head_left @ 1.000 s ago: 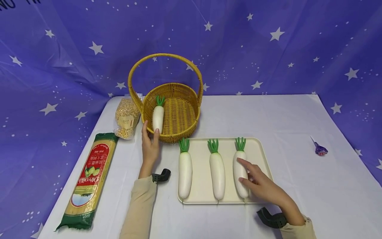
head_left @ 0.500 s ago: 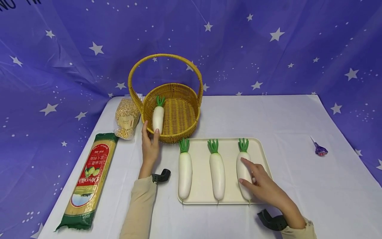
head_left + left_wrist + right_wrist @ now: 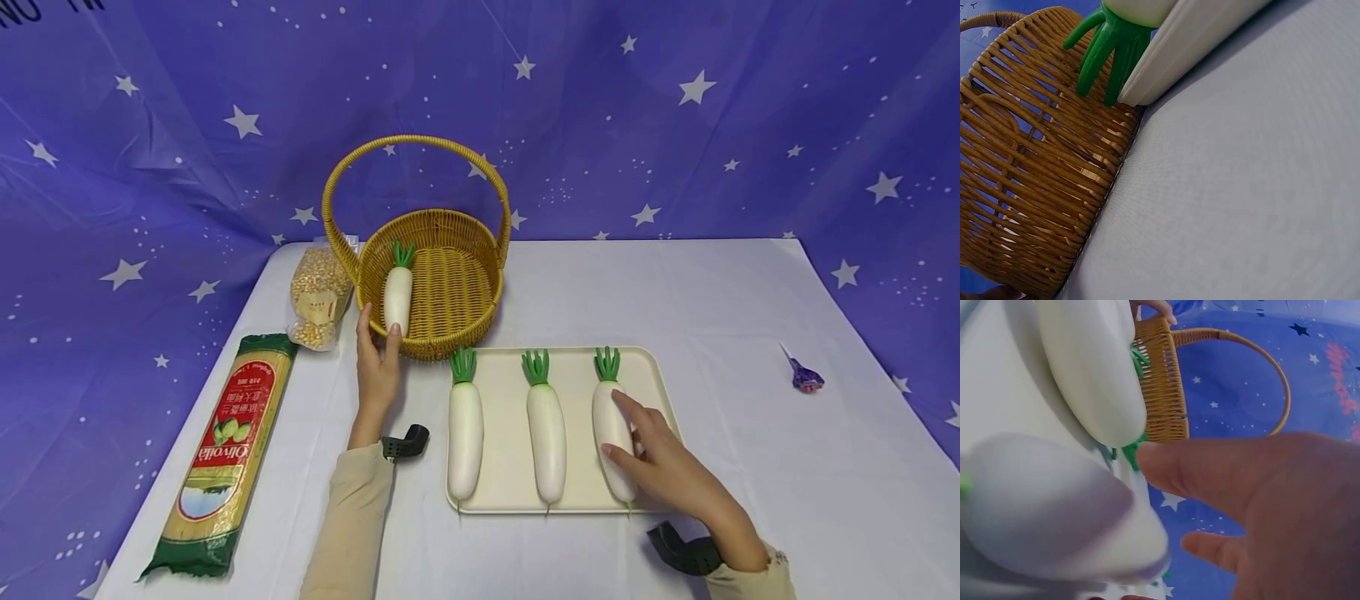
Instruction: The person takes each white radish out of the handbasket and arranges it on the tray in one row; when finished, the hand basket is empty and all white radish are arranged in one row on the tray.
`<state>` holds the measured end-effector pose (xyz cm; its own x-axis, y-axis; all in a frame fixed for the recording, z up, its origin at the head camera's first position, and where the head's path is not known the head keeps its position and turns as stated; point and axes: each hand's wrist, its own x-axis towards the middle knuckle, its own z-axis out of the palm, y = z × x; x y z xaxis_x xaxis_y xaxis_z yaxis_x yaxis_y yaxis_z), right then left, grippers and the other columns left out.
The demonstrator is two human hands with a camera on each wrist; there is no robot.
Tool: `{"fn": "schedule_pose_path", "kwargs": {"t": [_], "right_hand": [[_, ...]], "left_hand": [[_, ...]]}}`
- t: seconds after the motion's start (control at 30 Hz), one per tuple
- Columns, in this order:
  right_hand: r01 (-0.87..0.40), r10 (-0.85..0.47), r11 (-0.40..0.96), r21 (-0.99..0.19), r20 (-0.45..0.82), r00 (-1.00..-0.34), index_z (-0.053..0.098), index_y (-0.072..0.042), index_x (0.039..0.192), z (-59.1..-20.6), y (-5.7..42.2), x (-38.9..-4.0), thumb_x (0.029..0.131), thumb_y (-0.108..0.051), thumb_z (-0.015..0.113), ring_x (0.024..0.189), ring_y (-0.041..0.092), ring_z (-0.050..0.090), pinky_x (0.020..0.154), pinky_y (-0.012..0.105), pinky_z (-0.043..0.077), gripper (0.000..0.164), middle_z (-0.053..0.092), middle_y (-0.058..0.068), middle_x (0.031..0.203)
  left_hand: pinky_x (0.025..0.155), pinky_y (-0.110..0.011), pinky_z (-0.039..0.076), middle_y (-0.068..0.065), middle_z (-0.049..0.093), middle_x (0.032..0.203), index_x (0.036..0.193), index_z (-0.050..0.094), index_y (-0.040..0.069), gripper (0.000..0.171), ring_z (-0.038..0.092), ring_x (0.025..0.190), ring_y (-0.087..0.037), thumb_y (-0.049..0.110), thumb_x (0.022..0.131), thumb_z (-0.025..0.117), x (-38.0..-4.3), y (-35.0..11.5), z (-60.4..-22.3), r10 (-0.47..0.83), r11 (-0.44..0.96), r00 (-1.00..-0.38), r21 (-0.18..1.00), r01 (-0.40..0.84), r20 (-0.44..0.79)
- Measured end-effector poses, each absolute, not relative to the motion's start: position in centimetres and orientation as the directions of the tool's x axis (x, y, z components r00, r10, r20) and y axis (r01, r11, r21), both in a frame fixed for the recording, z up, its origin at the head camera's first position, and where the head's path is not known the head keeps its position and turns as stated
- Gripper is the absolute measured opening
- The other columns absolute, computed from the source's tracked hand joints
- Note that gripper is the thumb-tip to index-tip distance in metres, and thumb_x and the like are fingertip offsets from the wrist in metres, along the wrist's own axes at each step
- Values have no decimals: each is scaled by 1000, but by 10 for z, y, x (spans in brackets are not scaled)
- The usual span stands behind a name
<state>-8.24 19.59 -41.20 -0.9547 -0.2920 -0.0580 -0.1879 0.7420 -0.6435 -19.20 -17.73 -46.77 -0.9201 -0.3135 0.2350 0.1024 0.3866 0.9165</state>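
A white radish (image 3: 398, 298) with green leaves lies in the wicker basket (image 3: 457, 287). My left hand (image 3: 377, 375) rests against the basket's near left side, its thumb and a finger straight at the rim. Three more radishes lie side by side on the cream tray (image 3: 506, 467): the left radish (image 3: 466, 442), the middle radish (image 3: 547, 442) and the right radish (image 3: 611, 417). Over the right one is my right hand (image 3: 663, 467), thumb and index finger extended and not wrapped round it. The right wrist view shows this radish (image 3: 1054, 512) below the fingers; contact is unclear.
A bag of corn kernels (image 3: 318, 287) stands left of the basket. In front of it lies a spaghetti packet (image 3: 228, 442). On the far right is a purple-wrapped lollipop (image 3: 805, 375). The tray's far left corner meets the basket's foot.
On the tray, the right radish has shifted a little to the right, and my right hand has moved slightly right with it. The left hand and basket have stayed put.
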Motion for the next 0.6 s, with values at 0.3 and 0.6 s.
{"fn": "schedule_pose_path", "kwargs": {"t": [0.3,0.6], "right_hand": [[-210,-173,233,-950,172,-970,48,0,121,-388,169,-110,90,-8,54,101,14,57,83,20,47,33,53,9,116],[258,-435,-509,-821,-13,-900,47,-9,116,-372,82,-177,96,-13,41,108,18,57,99,35,41,21,59,5,113]], "left_hand": [[107,-45,27,-6,20,149,145,16,28,58,29,133,-27,41,94,42,-189,-179,-465,-325,395,-915,914,96,237],[108,-43,26,-3,19,150,145,16,26,60,27,135,-25,42,93,42,-191,-178,-465,-316,379,-921,920,99,229]]}}
